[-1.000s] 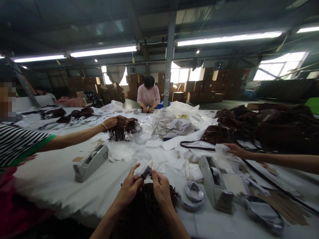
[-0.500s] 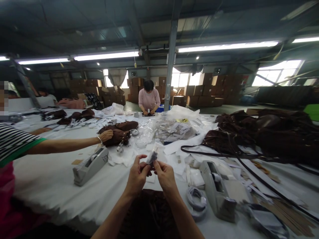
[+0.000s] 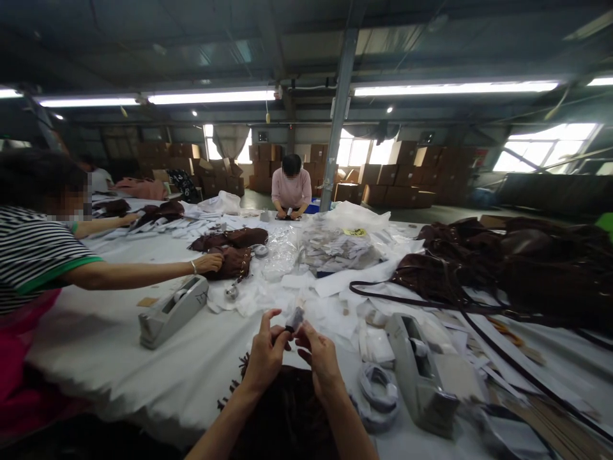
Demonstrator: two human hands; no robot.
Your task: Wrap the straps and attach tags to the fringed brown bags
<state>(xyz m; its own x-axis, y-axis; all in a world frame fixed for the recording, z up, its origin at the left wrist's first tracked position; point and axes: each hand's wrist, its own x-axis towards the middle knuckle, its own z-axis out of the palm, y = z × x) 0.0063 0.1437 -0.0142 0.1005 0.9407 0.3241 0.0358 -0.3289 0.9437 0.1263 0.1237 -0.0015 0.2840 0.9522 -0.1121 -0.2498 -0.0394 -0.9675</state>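
Both hands up together over the table edge, close but not touching each other. Left hand (image 3: 265, 355) pinches a small dark item in a clear plastic sleeve (image 3: 295, 318) between thumb and fingers, held up at the hands' midline. Right hand (image 3: 322, 358) sits just beside it, fingertips (image 3: 306, 335) right under the item; contact unclear from this view. Item too small to identify further.

Dark brown fringed suede bag (image 3: 282, 415) lies directly below the hands, at the near table edge. Grey tape dispensers stand on both sides: one (image 3: 175, 312) to the left, one (image 3: 421, 374) to the right. Coiled strap in clear wrap (image 3: 378, 396) just right of the hands.

Co-worker in striped shirt (image 3: 33, 268) reaches in from the left, hand on a brown fringed bag (image 3: 233, 262). Clear bag of paper-wrapped items (image 3: 335, 249) mid-table, heap of brown bags (image 3: 502, 268) right. Far side: co-worker in pink top (image 3: 289, 188) working at the table, stacked cardboard cartons (image 3: 402, 172) behind.
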